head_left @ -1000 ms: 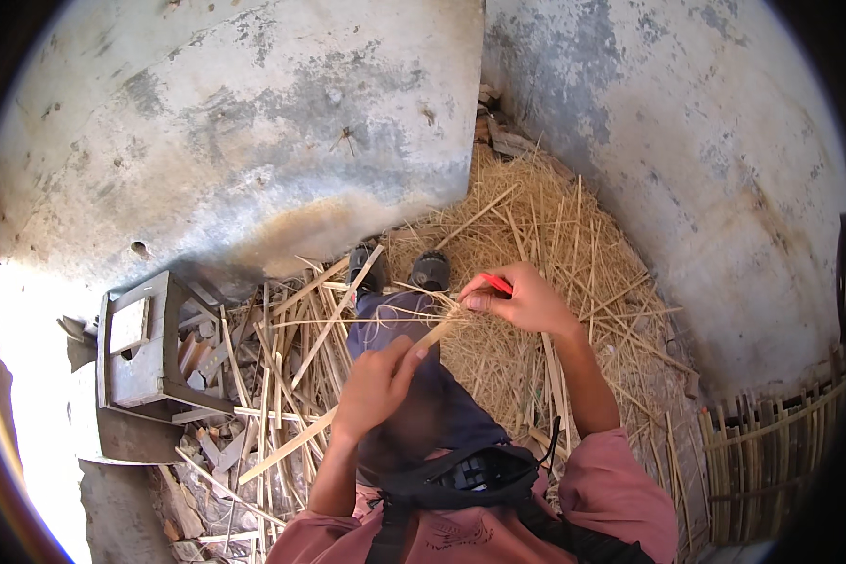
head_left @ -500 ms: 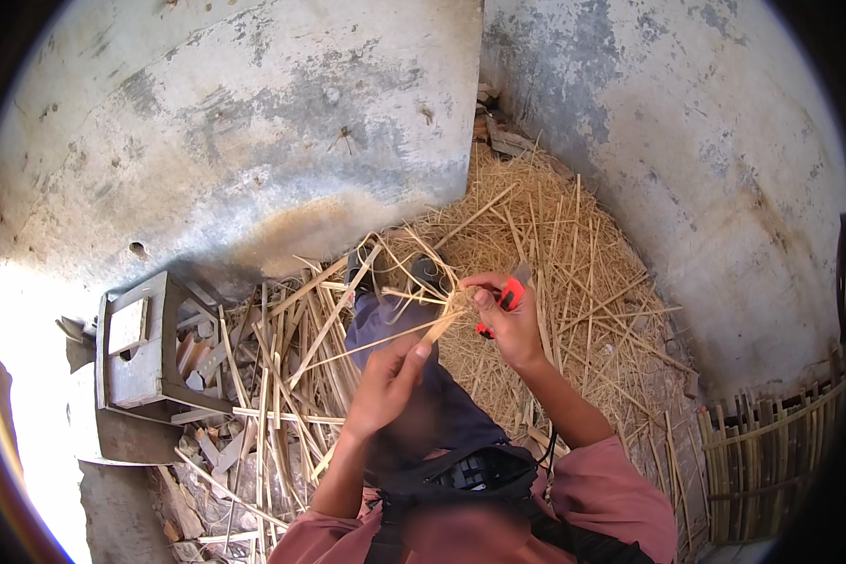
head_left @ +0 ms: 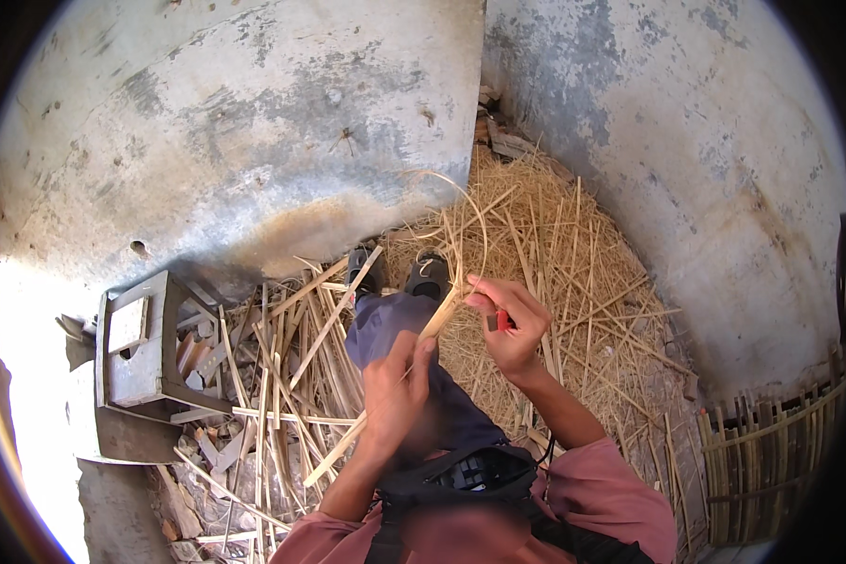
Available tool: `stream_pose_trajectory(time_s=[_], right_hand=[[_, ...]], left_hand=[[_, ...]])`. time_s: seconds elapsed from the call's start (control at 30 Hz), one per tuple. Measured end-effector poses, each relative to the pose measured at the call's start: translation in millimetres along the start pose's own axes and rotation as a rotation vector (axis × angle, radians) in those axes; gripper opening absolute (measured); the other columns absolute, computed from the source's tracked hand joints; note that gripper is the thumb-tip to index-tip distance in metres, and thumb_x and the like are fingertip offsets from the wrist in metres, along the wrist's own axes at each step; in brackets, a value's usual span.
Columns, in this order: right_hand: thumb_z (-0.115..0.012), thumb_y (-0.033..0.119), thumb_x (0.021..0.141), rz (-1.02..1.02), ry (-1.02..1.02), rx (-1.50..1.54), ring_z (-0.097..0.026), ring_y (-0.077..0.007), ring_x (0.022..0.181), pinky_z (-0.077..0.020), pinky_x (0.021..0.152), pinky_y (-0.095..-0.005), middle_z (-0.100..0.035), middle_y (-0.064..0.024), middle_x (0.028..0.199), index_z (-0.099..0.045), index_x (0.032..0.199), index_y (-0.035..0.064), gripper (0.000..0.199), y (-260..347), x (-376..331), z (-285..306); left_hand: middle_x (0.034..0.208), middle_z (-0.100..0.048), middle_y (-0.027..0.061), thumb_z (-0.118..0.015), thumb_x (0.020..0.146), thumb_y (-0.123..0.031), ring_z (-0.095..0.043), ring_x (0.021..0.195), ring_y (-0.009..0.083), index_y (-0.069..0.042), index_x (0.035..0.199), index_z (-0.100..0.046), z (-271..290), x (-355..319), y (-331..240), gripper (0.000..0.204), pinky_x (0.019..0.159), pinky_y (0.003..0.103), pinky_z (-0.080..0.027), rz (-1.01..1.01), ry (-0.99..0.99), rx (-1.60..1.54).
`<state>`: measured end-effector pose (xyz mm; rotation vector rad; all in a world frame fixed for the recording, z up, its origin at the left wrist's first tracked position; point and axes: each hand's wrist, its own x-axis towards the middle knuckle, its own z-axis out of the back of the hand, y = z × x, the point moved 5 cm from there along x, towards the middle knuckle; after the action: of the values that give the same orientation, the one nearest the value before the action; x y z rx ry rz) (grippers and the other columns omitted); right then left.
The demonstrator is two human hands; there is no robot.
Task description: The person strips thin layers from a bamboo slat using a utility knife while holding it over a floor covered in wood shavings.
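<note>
A pale, flat bamboo strip slants up and away from my lap, its near end sticking out below my left wrist. Closed round the strip is my left hand. My right hand has its thumb and fingers pinched together at the strip's far end. A red-handled knife is tucked in that same hand, mostly hidden by the fingers; its blade does not show. Thin curled slivers rise from the far end of the strip.
Straw-like shavings and thin strips heap up beyond and to the right. Longer strips and rubble lie at left beside a worn wooden box frame. Walls close in ahead. A slatted bamboo panel leans at right.
The strip has shifted toward me, its near end now below my left wrist. The slivers have swung upright from the left. My right hand has turned, hiding the knife's blade.
</note>
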<state>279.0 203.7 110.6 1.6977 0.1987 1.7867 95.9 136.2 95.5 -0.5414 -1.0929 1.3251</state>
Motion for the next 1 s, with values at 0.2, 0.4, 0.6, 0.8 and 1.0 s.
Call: stream_pose_trajectory(time_s=[0.2,0.4,0.6,0.8,1.0], right_hand=[[-0.081,-0.001,0.093,-0.421,0.209,0.239,-0.048,-0.0032,0.063,-0.0366,0.056,-0.0220,-0.082,-0.0059,0.114,-0.080,0.121,0.0040,0.028,-43,-5,-3],[-0.076,0.003,0.097,-0.497,0.343,0.198,-0.041,0.0006,0.062,-0.0364,0.056,-0.0201,-0.076,-0.0076,0.132,-0.075,0.132,0.0062,0.036,-32,18,8],[-0.067,-0.001,0.096,-0.454,0.152,0.223,-0.039,0.0011,0.060,-0.0379,0.057,-0.0190,-0.067,-0.0024,0.124,-0.070,0.135,0.0059,0.039,-34,32,42],[-0.061,0.008,0.095,-0.562,0.090,0.344,-0.043,-0.0051,0.079,-0.0404,0.070,-0.0230,-0.047,-0.0054,0.118,-0.048,0.138,0.0071,0.045,-30,45,66],[-0.059,0.006,0.099,-0.259,0.070,0.273,-0.044,-0.0087,0.075,-0.0404,0.066,-0.0245,-0.052,-0.0109,0.121,-0.048,0.132,0.0044,0.035,7,43,70]], left_hand=[[0.060,-0.054,0.0158,-0.067,0.108,-0.018,-0.053,0.048,0.0299,-0.003,0.094,-0.064,0,7,11,0.021,0.050,0.039,-0.039,-0.081,0.008,0.096],[0.073,-0.067,0.0174,-0.070,0.106,-0.028,-0.067,0.067,0.0433,-0.009,0.096,-0.064,12,8,12,0.022,0.057,0.051,-0.049,-0.087,0.021,0.232],[0.080,-0.071,0.0133,-0.071,0.104,-0.031,-0.069,0.073,0.0409,-0.012,0.099,-0.066,18,10,8,0.020,0.060,0.051,-0.051,-0.088,0.041,0.344],[0.084,-0.072,0.0092,-0.070,0.104,-0.031,-0.070,0.073,0.0381,-0.014,0.103,-0.069,19,12,11,0.017,0.059,0.048,-0.053,-0.126,-0.013,0.419],[0.089,-0.071,0.0085,-0.070,0.104,-0.028,-0.071,0.074,0.0361,-0.014,0.109,-0.072,18,10,8,0.015,0.060,0.047,-0.054,-0.129,-0.037,0.440]])
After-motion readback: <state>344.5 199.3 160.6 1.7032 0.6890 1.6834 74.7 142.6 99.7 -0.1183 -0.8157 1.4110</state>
